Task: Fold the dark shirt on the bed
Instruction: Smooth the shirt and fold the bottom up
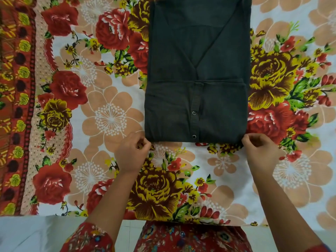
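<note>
On the bed, the dark shirt stretches lengthwise away, right hand pinching one near corner, left hand curled at the other (grip unclear).

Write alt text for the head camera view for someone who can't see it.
A dark shirt, partly folded into a rectangle with its snap placket facing up, lies on a floral bedsheet. The right hand pinches its near right corner; the left hand, fingers curled, sits at the near left corner.

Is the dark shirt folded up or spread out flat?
Folded. The dark shirt is a narrow rectangle, its near part doubled over.
</note>
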